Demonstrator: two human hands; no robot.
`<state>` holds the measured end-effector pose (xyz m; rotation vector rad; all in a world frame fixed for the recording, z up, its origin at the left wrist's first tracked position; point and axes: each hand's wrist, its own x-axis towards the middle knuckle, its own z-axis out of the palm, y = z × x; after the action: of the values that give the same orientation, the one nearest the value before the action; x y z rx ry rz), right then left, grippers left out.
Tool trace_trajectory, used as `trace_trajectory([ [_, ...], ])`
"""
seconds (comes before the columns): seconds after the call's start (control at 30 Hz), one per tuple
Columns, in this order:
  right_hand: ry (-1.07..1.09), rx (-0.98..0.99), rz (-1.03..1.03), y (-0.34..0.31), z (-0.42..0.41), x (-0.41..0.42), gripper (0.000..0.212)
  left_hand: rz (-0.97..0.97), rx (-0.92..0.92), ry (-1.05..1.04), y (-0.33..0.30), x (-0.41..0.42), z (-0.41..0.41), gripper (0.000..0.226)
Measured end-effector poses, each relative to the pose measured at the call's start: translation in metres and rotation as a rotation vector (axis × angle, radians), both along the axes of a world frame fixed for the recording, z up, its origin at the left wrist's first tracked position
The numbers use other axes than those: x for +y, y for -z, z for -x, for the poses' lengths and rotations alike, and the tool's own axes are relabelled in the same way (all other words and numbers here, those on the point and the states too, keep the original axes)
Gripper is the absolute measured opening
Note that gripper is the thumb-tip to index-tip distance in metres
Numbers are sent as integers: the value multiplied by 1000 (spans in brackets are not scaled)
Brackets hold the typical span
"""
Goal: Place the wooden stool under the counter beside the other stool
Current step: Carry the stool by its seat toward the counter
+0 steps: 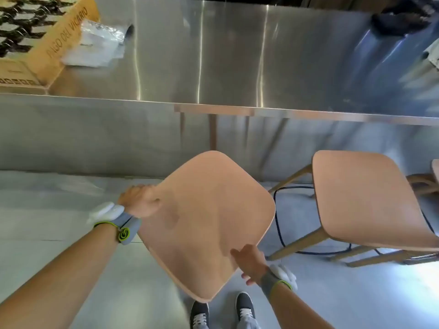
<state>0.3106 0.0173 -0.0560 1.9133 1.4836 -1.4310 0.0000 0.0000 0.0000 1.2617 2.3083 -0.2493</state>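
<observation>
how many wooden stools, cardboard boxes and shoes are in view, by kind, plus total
wooden stools: 3, the held stool, a stool to its right and a stool tucked under the counter
cardboard boxes: 1, the box
shoes: 2, a left shoe and a right shoe
total: 6

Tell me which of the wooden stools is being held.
The middle stool, turned cornerwise, with the left hand and right hand gripping its seat edges. The stool to its right stands untouched.
</observation>
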Motion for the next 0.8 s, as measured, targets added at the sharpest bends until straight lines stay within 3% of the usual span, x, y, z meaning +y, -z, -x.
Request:
trace_trajectory([
  [0.13,347,50,8,23,7,-11,43,75,-18,15,27,10,21,44],
  [0.3,742,83,-47,56,4,-14,40,107,-111,39,65,33,32,65],
  [0.5,963,324,-69,77,0,-4,14,80,-156,15,108,65,41,81],
  [0.63,988,398,-71,81,-4,-4,17,51,-241,-84,125,70,44,68],
  [0.8,1002,439,-62,82,-8,-4,18,-30,-294,-197,139,71,38,72],
])
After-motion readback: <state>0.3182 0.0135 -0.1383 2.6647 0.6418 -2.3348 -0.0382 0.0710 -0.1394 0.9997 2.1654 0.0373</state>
